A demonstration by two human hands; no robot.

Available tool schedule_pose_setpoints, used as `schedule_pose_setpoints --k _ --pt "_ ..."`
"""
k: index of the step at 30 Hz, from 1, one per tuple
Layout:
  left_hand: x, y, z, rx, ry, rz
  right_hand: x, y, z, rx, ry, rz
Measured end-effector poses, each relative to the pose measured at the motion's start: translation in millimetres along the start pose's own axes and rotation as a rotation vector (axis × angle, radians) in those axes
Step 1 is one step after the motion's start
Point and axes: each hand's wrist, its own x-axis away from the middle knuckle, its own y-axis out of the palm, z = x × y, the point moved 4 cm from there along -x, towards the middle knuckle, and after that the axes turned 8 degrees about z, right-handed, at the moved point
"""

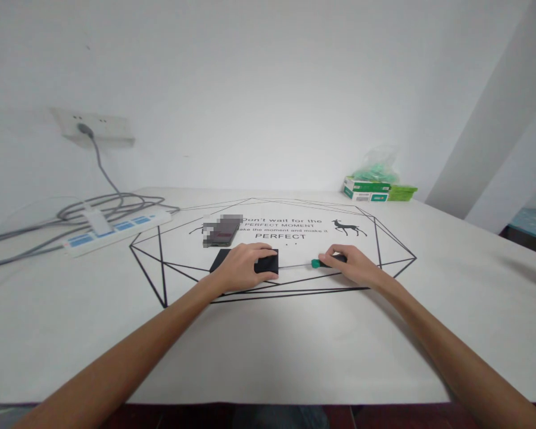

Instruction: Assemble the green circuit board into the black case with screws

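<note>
My left hand (243, 267) is closed over a flat black rectangular box (270, 262) lying on the table, fingers along its far side and thumb near its front edge. What the box is, I cannot make out. In my right hand (351, 264) is a screwdriver (315, 263) with a green and black handle, held between thumb and fingers. Its thin metal shaft points left and reaches the right side of the box; whether the tip touches a screw there is too small to see. Two tiny dark specks lie on the table beyond the shaft.
A smartphone (226, 230) lies behind the box. At left are a white power strip (116, 232) with a plugged-in charger (97, 219) and coiled grey cables (111, 205). Green-and-white boxes (367, 187) under a plastic bag (379, 167) stand at the back right, by the wall.
</note>
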Motion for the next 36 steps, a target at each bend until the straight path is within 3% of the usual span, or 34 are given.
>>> schedule_pose_setpoints --k 6,17,24,36 --pt "0 -1.9 3 0.019 -0.003 -0.007 6 4 3 -0.177 0.129 -0.002" --pt "1 2.8 3 0.012 -0.041 -0.017 11 11 9 -0.055 0.089 0.106" --pt "1 2.4 5 0.030 -0.048 -0.014 14 13 12 -0.047 0.208 0.057" --pt "3 3.4 6 0.047 -0.052 -0.017 19 13 8 -0.048 0.074 0.063"
